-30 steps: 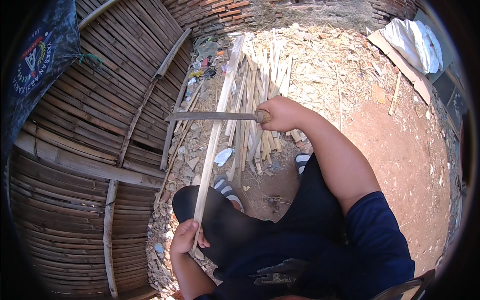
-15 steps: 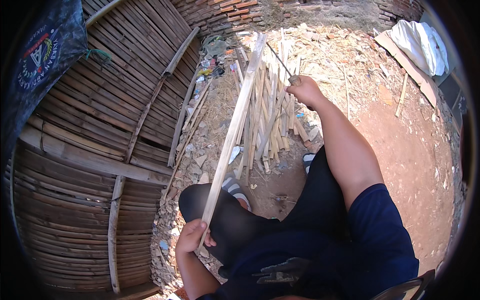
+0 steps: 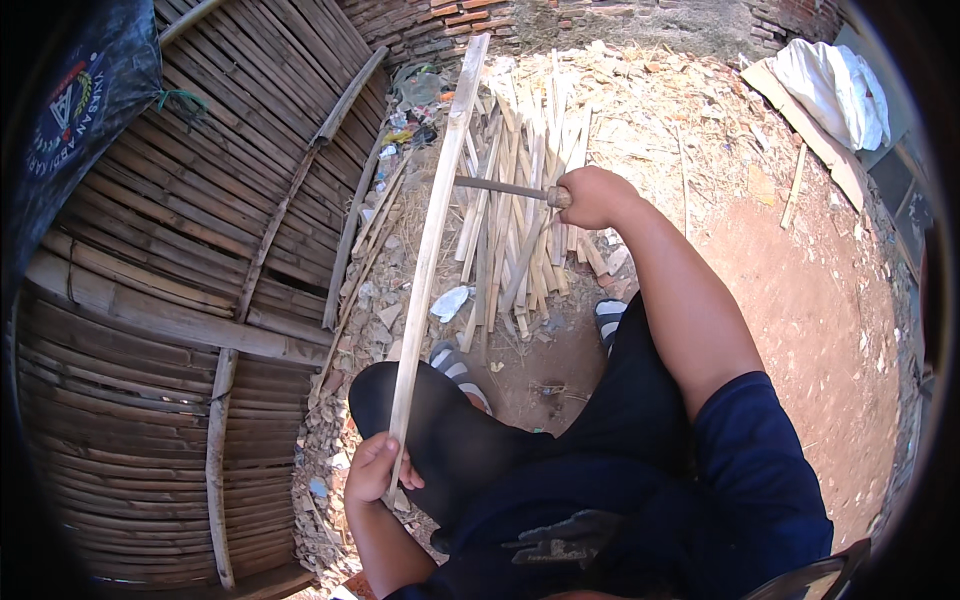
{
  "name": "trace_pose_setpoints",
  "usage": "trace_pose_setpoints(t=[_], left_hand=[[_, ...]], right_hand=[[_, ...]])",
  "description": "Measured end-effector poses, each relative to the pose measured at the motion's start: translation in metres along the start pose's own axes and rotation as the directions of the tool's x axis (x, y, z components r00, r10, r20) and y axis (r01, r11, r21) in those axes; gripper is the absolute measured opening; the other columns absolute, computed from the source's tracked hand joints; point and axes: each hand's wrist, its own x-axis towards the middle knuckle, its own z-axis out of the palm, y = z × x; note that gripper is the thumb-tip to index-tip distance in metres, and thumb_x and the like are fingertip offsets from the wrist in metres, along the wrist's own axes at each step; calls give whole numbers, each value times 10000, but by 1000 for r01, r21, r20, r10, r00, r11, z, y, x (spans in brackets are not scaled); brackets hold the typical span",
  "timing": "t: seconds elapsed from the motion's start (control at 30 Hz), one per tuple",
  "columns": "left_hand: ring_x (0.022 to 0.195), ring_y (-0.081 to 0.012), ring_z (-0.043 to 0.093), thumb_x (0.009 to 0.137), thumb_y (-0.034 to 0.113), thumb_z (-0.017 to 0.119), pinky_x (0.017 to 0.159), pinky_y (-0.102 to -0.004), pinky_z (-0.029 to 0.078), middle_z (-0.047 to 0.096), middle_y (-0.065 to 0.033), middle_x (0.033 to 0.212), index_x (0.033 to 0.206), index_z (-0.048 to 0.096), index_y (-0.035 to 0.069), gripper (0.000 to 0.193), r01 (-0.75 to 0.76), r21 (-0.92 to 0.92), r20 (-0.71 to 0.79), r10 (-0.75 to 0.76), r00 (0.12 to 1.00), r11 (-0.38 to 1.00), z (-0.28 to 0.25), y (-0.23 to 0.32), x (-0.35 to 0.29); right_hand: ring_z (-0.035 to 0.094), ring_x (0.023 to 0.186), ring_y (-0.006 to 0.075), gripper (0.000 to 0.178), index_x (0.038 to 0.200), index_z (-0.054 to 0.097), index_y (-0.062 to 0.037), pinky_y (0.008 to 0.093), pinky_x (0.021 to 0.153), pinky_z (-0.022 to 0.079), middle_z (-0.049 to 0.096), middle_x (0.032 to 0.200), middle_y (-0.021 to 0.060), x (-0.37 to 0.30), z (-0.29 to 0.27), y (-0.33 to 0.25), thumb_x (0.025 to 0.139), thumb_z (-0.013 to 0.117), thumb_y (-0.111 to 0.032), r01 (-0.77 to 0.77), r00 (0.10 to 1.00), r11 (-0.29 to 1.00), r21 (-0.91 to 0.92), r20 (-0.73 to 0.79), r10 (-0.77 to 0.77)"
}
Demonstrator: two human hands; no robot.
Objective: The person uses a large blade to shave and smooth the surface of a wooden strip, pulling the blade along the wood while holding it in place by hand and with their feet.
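Observation:
A long pale bamboo slat (image 3: 425, 255) slants up and away from my lap, its far end near the brick wall. My left hand (image 3: 374, 468) is closed around its near end, beside my left knee. In my right hand (image 3: 597, 197) is the wooden handle of a long, narrow knife (image 3: 505, 187) with a dark blade. The blade points left, nearly level across the view, and its tip meets or passes behind the slat's upper half; I cannot tell whether they touch. Beneath the blade lies a pile of similar slats (image 3: 515, 265) on the ground.
A bamboo-slatted wall (image 3: 180, 260) runs along the left, with a dark printed banner (image 3: 85, 100) hanging on it. At the back stands a brick wall (image 3: 440, 30). A white sack (image 3: 825, 90) lies on cardboard at far right. Rubble and straw cover the ground near my feet.
The knife has swung from pointing up and away to lying nearly level, its tip now at the slat. My right hand moved slightly nearer; the slat's far end shifted left.

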Motion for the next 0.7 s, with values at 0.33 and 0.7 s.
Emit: trace_pose_setpoints(t=[0.33, 0.7], left_hand=[[566, -258, 677, 1056, 350, 484, 535, -325, 563, 590, -109, 596, 889, 557, 26, 372, 26, 43, -6, -26, 1000, 999, 7, 3, 9], [629, -160, 699, 820, 98, 816, 540, -244, 541, 658, -43, 736, 1021, 617, -12, 304, 158, 226, -86, -142, 986, 961, 24, 21, 2]], right_hand=[[659, 838, 271, 341, 993, 676, -42, 401, 764, 510, 686, 876, 136, -35, -25, 4, 809, 767, -316, 256, 953, 867, 428, -262, -151], [663, 981, 376, 469, 1122, 687, -36, 447, 856, 521, 697, 1023, 209, -7, -6, 34, 778, 772, -344, 149, 984, 935, 322, -139, -109]])
